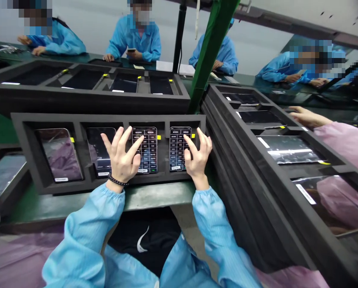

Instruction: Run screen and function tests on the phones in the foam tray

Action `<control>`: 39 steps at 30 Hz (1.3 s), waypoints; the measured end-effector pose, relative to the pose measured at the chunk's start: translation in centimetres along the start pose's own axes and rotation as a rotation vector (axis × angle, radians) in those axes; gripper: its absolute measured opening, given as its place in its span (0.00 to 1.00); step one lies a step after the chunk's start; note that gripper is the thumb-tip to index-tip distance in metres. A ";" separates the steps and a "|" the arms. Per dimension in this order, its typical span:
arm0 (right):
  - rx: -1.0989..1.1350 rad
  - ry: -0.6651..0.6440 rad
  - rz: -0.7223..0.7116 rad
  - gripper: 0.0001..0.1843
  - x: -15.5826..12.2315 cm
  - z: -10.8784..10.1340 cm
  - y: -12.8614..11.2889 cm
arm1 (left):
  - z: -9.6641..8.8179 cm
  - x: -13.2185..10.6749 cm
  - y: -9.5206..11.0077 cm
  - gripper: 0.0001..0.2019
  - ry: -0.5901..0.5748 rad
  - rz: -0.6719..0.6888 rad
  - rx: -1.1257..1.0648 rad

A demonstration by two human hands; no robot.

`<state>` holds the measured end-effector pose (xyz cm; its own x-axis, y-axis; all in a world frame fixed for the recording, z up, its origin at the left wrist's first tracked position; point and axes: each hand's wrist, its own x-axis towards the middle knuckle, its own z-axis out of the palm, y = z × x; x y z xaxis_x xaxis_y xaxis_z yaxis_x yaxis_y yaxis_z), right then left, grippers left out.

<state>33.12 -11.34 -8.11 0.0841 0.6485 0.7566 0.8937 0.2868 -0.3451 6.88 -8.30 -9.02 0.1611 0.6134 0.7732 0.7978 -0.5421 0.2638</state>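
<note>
A black foam tray (107,119) in front of me holds several phones in a row. My left hand (122,154) is open, fingers spread, with fingertips resting on a lit phone (146,150) that shows a grid menu. My right hand (197,154) is open too, thumb touching a second lit phone (179,146) and fingers reaching over the tray's right wall. To the left lie two dark phones (60,154), (98,150). Neither hand holds anything.
Another foam tray (77,100) with dark phones stands behind, and a stack of trays (257,168) runs along the right. A green post (210,48) rises between them. A person in a pink sleeve (343,140) reaches in at right. Several people in blue coats sit opposite.
</note>
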 end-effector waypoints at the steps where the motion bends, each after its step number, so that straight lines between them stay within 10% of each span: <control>1: -0.021 -0.006 -0.015 0.24 0.1 0.2 0.0 | 0.2 0.1 0.1 0.30 -0.013 -0.012 -0.007; 10: -0.085 0.057 -0.031 0.26 0.2 0.0 -0.2 | -0.3 0.3 0.0 0.25 -0.164 -0.013 0.067; 14: 0.106 0.200 0.171 0.27 -0.3 0.0 0.5 | -1.3 -0.7 0.5 0.29 -0.055 -0.061 0.064; 20: 0.315 0.055 0.479 0.29 -1.0 0.4 2.2 | -2.8 -5.3 -0.8 0.32 -0.137 -0.194 0.016; 31: 0.096 0.108 0.148 0.30 -0.1 0.0 0.1 | -1.7 -2.3 -0.8 0.33 -0.085 -0.147 0.021; 39: -0.001 -0.214 -0.022 0.25 1.9 1.0 -2.4 | 0.3 0.6 0.8 0.32 -0.048 -0.162 0.039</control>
<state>30.70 -10.15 -6.40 -0.0311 0.7771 0.6286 0.8948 0.3019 -0.3290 7.81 -8.18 -8.54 0.0550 0.7182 0.6937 0.8372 -0.4117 0.3599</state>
